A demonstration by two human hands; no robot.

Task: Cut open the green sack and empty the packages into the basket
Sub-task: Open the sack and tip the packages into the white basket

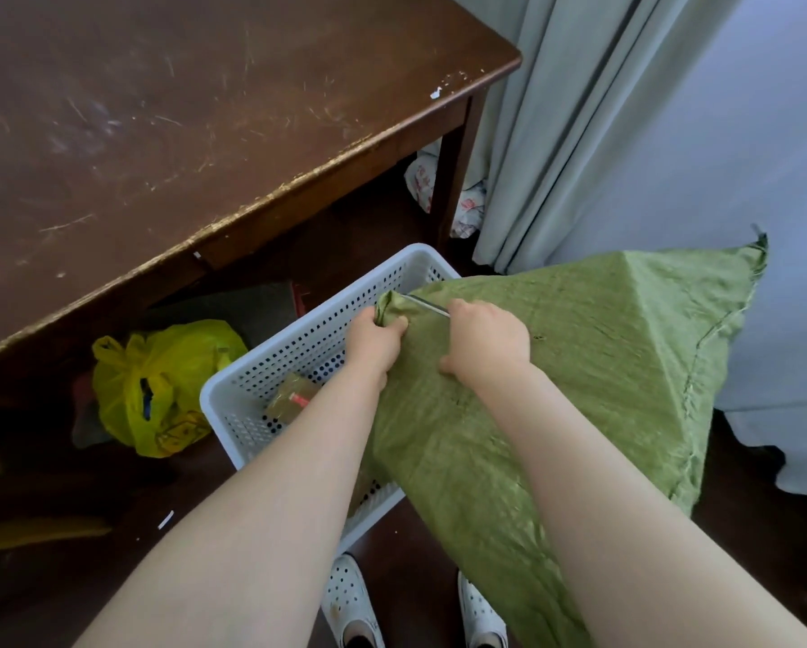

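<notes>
Soft, even light, brightest on the right by the pale curtain (579, 109) — no hard shadows. The worktop (158, 133) shows a dull sheen; beneath it all goes dim. Straight edges bow toward the frame's borders, and detail is slightly soft.

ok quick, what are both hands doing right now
Left hand: grips a bunched corner of the green sack.
Right hand: holds a metal blade against the sack.

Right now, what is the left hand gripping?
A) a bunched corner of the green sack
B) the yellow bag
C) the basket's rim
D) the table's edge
A: the left hand grips the green sack by its bunched corner over the white basket, while the right hand holds a thin metal blade against it.
</notes>
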